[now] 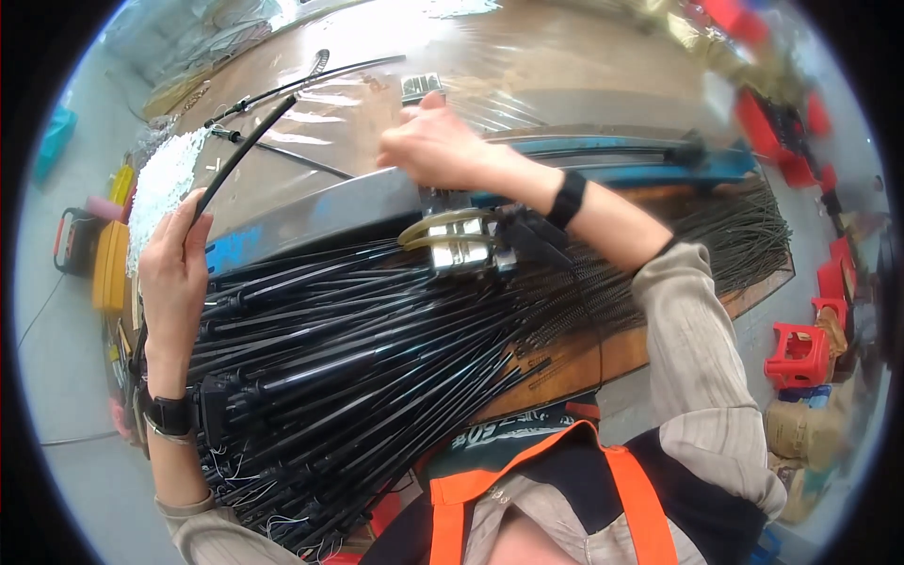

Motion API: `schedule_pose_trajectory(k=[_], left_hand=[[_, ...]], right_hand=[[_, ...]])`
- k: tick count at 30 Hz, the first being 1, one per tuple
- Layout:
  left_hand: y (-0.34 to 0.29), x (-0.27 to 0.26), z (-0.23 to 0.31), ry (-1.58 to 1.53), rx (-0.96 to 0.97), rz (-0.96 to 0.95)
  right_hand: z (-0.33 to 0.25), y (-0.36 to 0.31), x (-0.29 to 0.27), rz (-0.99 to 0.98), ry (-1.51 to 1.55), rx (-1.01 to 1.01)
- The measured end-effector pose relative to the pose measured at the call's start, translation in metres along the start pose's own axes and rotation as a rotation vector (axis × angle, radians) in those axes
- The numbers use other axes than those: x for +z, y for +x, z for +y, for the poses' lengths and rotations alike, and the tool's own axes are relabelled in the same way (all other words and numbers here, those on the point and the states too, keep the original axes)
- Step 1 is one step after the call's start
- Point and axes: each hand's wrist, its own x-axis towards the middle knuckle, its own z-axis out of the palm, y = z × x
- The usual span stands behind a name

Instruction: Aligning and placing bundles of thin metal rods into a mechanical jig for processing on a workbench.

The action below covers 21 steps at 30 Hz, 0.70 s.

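My left hand [176, 254] is closed around a black cable [247, 146], which slants up to the right over the table. A small coiled spring [321, 62] shows at the cable's upper end. My right hand [435, 146] is curled into a fist beside a small metal fixture [421, 87]; whatever it may grip is hidden. Below that hand sits a shiny metal clamp-like device [459, 247] with a yellowish tube [424, 229] bent around it. Under both arms lies a large bundle of black cables [330, 348], some with thin white strings at the near end.
A pile of small white pieces [168, 193] lies at the left of the brown tabletop [358, 104]. More loose cables lie behind the grey metal bar [320, 221]. A blue rail [621, 174] and a heap of thin springs or wires [725, 231] are rightward. A red stool [797, 353] stands on the floor.
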Motion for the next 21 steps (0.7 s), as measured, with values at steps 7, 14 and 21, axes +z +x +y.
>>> schedule_pose_trajectory(k=[7,14,21], left_hand=[[-0.009,0.02,-0.022,-0.014,0.044,-0.121],[0.047,0.119,0.07,-0.186,0.321,-0.247],[0.036,0.121,0.075,-0.207,0.127,-0.347]], right_hand=[[0.106,-0.172,-0.042,0.322,-0.236,0.196],[0.14,-0.279,-0.082,0.354,-0.386,0.393],[0.132,-0.285,-0.077,0.346,-0.27,0.521]])
